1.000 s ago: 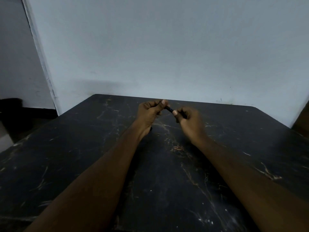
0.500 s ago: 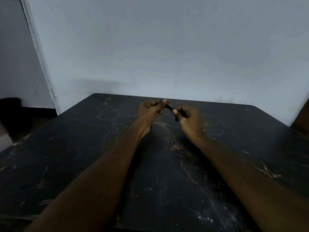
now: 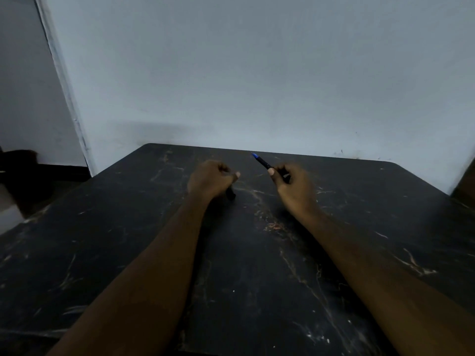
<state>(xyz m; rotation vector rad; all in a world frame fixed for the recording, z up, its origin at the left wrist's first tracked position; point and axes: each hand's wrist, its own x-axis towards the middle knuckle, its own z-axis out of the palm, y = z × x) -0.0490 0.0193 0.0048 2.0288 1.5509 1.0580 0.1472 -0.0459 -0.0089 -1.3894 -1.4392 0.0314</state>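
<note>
A pale wall (image 3: 257, 73) fills the upper half of the frame. Below it a dark, veined surface (image 3: 128, 253) runs from the lower edge to a far rim just above centre. Watching remotely, I see both forearms reach in from the bottom corners.

The left hand (image 3: 210, 179), left of centre, is clenched round a short dark piece that I take for the cap (image 3: 230, 194). Its end pokes out under the fist, and I cannot tell whether it touches the surface. The right hand (image 3: 293, 186), right of centre, pinches the pen (image 3: 262, 162) by its lower barrel. The blue tip slants toward the upper left, apart from the cap.

I judge the pen light, stiff and smooth, apt to roll if set down. Mid-barrel is the safe hold, away from the inky tip. The cap is small and easily dropped. There is open room around both hands. The edges to mind are the far rim behind the tip and the rim at frame right.
</note>
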